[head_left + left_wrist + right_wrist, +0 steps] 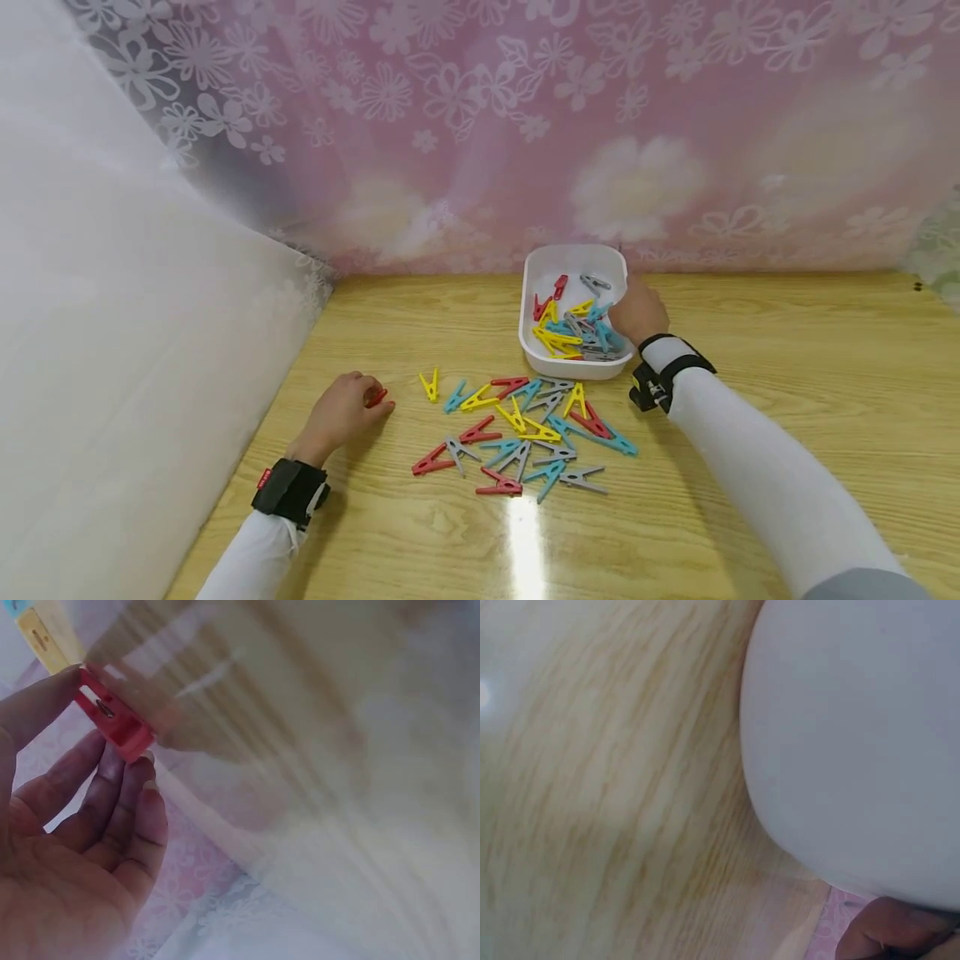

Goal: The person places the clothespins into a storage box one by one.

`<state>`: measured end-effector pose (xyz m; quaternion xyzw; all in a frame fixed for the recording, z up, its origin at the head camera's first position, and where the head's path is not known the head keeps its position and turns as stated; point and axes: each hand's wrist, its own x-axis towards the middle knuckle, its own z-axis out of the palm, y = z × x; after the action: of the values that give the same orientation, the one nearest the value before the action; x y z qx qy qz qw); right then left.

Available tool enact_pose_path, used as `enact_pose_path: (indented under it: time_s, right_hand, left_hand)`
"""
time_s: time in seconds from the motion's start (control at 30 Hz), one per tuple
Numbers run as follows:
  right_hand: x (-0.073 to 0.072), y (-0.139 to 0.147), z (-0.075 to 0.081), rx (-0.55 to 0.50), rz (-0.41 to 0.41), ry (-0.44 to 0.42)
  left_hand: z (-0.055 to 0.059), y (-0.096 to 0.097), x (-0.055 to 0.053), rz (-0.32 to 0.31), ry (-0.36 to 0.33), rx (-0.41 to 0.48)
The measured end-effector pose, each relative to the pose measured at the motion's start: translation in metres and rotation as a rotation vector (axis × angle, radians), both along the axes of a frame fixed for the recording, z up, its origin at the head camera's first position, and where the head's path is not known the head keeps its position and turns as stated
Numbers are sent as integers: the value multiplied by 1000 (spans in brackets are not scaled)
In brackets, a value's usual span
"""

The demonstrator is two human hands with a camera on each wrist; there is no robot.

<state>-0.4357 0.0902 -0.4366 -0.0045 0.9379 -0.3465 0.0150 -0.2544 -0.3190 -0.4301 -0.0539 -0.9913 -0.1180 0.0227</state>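
Note:
My left hand (341, 417) is low over the table's left side and pinches a red clothespin (112, 716) between thumb and fingertips. My right hand (640, 312) grips the right wall of a white plastic tub (528, 333); in the right wrist view only a bit of that hand (900, 930) shows under the rim. Red, yellow, blue and grey clothespins lie in the tub, mostly toward its near end. Between my hands, several loose clothespins are spread on the table, among them a yellow clothespin (430, 386) nearest my left hand and a red clothespin (432, 461).
The wood-grain table (787, 350) runs back to a pink flowered cloth (480, 167). White sheeting (135, 292) borders the left side. The loose clothespins lie directly in front of the tub.

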Motion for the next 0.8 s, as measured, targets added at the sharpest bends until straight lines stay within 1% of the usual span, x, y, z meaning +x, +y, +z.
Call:
enact_pose_path:
  time_s: [0.13, 0.23, 0.3, 0.37, 0.47, 0.67, 0.8]
  right_hand:
    - [0, 1, 0, 6, -8, 7]
    - [0, 1, 0, 11, -10, 8]
    - [0, 1, 0, 12, -9, 5]
    - [1, 1, 1, 13, -7, 3]
    - [2, 2, 1, 13, -5, 3]
    - [3, 2, 2, 4, -3, 16]
    - [2, -2, -1, 3, -4, 14]
  left_hand:
    - [2, 2, -4, 9, -29, -22]
    - [5, 3, -8, 27, -41, -37]
    - [10, 7, -13, 41, -40, -24]
    - [16, 13, -18, 40, -28, 1]
    - [29, 29, -27, 18, -8, 46]
    - [58, 69, -52, -49, 27, 66]
    - [71, 97, -68, -101, 45, 71]
